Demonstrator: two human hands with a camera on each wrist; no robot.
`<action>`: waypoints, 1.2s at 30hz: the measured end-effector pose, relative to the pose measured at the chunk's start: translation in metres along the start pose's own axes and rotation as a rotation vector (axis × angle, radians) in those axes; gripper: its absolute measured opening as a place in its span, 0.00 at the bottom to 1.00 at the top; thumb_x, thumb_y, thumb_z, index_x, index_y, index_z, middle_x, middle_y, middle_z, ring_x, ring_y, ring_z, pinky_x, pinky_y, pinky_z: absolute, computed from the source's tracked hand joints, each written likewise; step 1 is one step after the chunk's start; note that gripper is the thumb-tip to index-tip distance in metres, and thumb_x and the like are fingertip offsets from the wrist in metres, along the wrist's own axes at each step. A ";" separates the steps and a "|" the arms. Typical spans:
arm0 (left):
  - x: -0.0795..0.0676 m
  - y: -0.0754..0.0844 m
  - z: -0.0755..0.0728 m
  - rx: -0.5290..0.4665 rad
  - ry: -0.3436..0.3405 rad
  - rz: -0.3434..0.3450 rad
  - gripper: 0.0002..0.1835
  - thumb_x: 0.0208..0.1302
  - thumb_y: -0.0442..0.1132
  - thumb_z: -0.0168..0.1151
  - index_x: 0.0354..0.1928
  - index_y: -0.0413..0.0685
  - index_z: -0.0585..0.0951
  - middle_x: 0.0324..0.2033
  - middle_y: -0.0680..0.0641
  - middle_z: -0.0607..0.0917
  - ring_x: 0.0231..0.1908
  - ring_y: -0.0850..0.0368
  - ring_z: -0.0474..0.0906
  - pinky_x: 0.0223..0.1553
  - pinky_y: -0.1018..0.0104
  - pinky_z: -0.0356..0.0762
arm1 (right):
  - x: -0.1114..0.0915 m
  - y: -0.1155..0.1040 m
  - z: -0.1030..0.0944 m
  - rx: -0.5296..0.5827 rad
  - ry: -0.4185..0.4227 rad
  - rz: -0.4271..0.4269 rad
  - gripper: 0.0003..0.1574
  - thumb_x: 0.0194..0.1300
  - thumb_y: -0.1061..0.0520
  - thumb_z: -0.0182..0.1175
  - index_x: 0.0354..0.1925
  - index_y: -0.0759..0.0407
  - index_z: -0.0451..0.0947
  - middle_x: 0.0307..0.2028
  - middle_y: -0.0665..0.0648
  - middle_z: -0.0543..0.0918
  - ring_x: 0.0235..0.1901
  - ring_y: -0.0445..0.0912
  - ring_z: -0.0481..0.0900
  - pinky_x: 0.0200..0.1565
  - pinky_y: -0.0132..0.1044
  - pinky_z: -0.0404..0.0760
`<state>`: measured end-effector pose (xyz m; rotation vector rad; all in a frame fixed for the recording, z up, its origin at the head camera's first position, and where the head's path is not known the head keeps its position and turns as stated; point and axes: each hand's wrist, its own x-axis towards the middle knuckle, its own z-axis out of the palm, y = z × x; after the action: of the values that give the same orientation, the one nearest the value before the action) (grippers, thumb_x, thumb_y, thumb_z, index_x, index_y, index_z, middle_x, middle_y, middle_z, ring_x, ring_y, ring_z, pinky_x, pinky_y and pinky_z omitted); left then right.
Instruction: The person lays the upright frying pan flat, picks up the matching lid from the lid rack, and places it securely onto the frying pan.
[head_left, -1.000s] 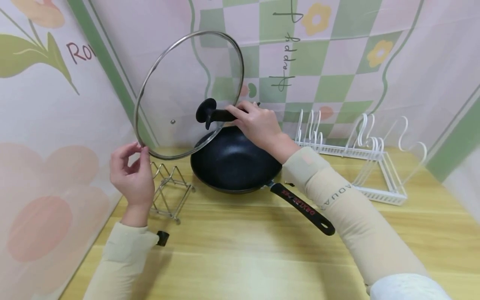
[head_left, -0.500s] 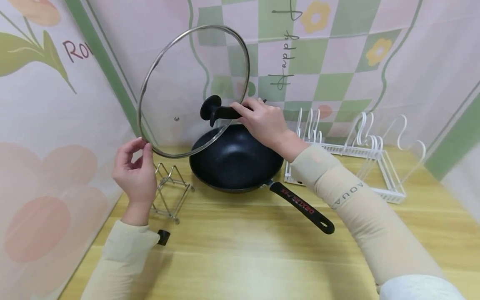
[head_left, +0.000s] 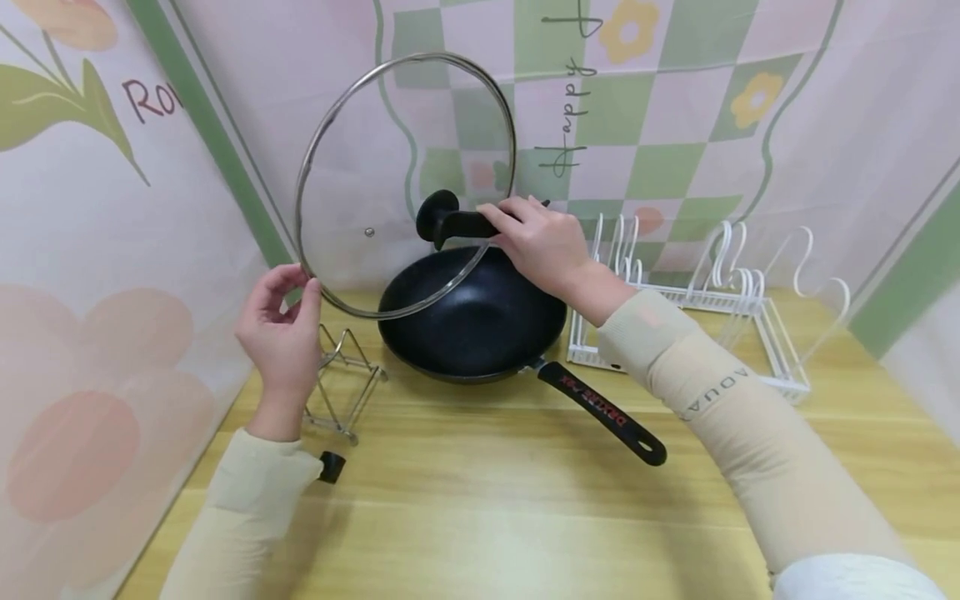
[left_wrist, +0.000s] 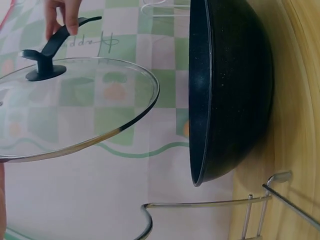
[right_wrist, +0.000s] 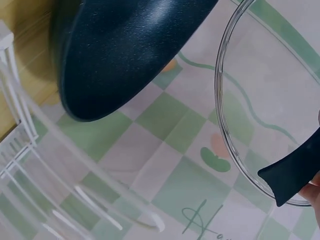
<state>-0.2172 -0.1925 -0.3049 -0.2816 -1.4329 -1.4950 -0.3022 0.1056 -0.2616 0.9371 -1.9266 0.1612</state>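
Observation:
A round glass pot lid with a metal rim hangs tilted, nearly upright, above the wok. My right hand grips its black handle. At the lid's lower left edge, my left hand pinches the rim between thumb and fingers. Below and behind the lid, the black wok sits on the table, its long handle pointing to the front right. In the left wrist view the lid is apart from the wok. The right wrist view shows the lid handle held at the edge.
A small metal wire rack stands left of the wok, close to my left wrist. On the right is a white rack with upright curved dividers. Patterned cloth walls enclose the back and sides of the wooden table.
Both hands have moved a little to the right, carrying the lid with them. It now overlaps more of the wok in the head view. The wok and racks have stayed put.

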 end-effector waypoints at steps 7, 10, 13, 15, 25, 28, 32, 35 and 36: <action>-0.003 -0.001 0.003 0.001 -0.030 -0.042 0.07 0.61 0.20 0.67 0.41 0.29 0.84 0.34 0.51 0.86 0.38 0.56 0.82 0.40 0.72 0.85 | -0.005 0.006 -0.004 -0.011 -0.013 -0.013 0.18 0.69 0.60 0.67 0.56 0.61 0.83 0.46 0.65 0.85 0.44 0.60 0.86 0.50 0.57 0.85; -0.003 -0.001 0.004 0.013 -0.044 -0.037 0.07 0.62 0.21 0.67 0.42 0.31 0.85 0.35 0.50 0.86 0.39 0.55 0.83 0.40 0.72 0.85 | -0.006 0.008 -0.006 -0.017 -0.024 -0.021 0.19 0.69 0.59 0.68 0.57 0.62 0.82 0.47 0.65 0.85 0.44 0.60 0.86 0.47 0.57 0.86; -0.002 0.000 0.006 0.012 -0.058 -0.038 0.08 0.62 0.22 0.67 0.42 0.36 0.86 0.35 0.48 0.86 0.40 0.55 0.83 0.39 0.73 0.84 | -0.006 0.010 -0.008 -0.016 -0.030 -0.029 0.20 0.69 0.59 0.68 0.57 0.63 0.82 0.47 0.66 0.85 0.45 0.61 0.85 0.43 0.56 0.87; -0.002 0.001 0.007 0.007 -0.063 -0.034 0.08 0.62 0.22 0.67 0.42 0.36 0.86 0.35 0.47 0.86 0.40 0.55 0.83 0.38 0.73 0.84 | -0.007 0.013 -0.009 -0.010 -0.038 -0.040 0.20 0.69 0.60 0.67 0.58 0.64 0.81 0.47 0.67 0.84 0.46 0.62 0.85 0.43 0.56 0.87; -0.004 0.003 0.018 0.008 -0.127 -0.074 0.09 0.61 0.20 0.66 0.44 0.25 0.82 0.35 0.53 0.85 0.40 0.56 0.82 0.42 0.72 0.85 | -0.012 0.029 -0.017 -0.005 -0.041 -0.131 0.20 0.69 0.64 0.67 0.57 0.67 0.78 0.45 0.70 0.82 0.42 0.65 0.83 0.42 0.57 0.87; -0.005 0.002 0.022 0.002 -0.118 -0.105 0.08 0.60 0.19 0.66 0.42 0.25 0.82 0.33 0.53 0.84 0.39 0.56 0.82 0.42 0.72 0.85 | -0.014 0.031 -0.020 -0.004 -0.028 -0.150 0.19 0.69 0.65 0.66 0.56 0.68 0.77 0.44 0.70 0.81 0.40 0.66 0.82 0.41 0.57 0.87; -0.005 0.001 0.025 0.000 -0.108 -0.116 0.08 0.60 0.19 0.66 0.41 0.28 0.83 0.32 0.53 0.84 0.39 0.56 0.82 0.40 0.72 0.85 | -0.013 0.034 -0.023 -0.016 -0.021 -0.154 0.20 0.68 0.65 0.67 0.56 0.69 0.77 0.45 0.71 0.81 0.42 0.66 0.81 0.43 0.58 0.86; -0.004 -0.001 0.027 -0.010 -0.112 -0.137 0.08 0.60 0.19 0.66 0.40 0.32 0.83 0.32 0.53 0.84 0.38 0.57 0.82 0.37 0.73 0.84 | -0.012 0.037 -0.026 -0.029 -0.016 -0.161 0.20 0.68 0.66 0.66 0.57 0.68 0.77 0.45 0.71 0.81 0.43 0.66 0.81 0.44 0.58 0.86; -0.005 -0.001 0.028 -0.015 -0.112 -0.149 0.08 0.60 0.19 0.66 0.39 0.33 0.83 0.31 0.53 0.84 0.37 0.57 0.82 0.36 0.73 0.84 | -0.012 0.038 -0.026 -0.032 -0.015 -0.167 0.20 0.69 0.66 0.66 0.57 0.68 0.77 0.45 0.71 0.81 0.43 0.66 0.81 0.45 0.58 0.86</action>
<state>-0.2286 -0.1664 -0.3013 -0.2763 -1.5606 -1.6322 -0.3059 0.1507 -0.2470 1.0749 -1.8496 0.0260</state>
